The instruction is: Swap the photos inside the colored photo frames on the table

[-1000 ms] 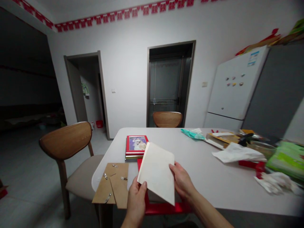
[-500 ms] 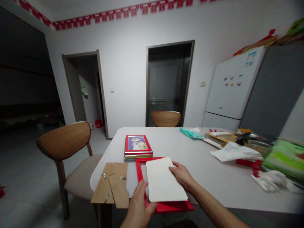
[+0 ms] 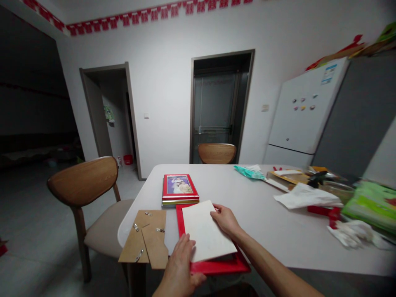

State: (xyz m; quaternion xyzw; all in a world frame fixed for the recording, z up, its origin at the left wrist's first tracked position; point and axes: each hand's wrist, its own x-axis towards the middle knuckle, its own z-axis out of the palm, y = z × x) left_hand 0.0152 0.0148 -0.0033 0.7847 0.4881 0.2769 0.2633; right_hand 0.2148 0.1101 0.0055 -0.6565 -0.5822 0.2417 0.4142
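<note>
A cream sheet of card point(image 3: 206, 230) lies face down on a red picture frame point(image 3: 222, 266) at the near edge of the white table point(image 3: 266, 231). My left hand point(image 3: 181, 268) rests at the sheet's near left corner, fingers laid on the sheet and frame. My right hand point(image 3: 225, 218) touches the sheet's far right edge with bent fingers. A brown backing board point(image 3: 146, 241) with metal clips lies just left of the frame. Behind it sits a stack of red frames point(image 3: 179, 189) with a photo on top.
A wooden chair point(image 3: 85, 185) stands at the table's left, another point(image 3: 216, 153) at the far end. Papers, a teal bag point(image 3: 249, 172), tissue and green packs point(image 3: 373, 204) crowd the right side. A white fridge point(image 3: 303, 115) stands beyond.
The sheet was held tilted up in both hands; it has been laid down flat on the red frame, and both hands now rest on its edges.
</note>
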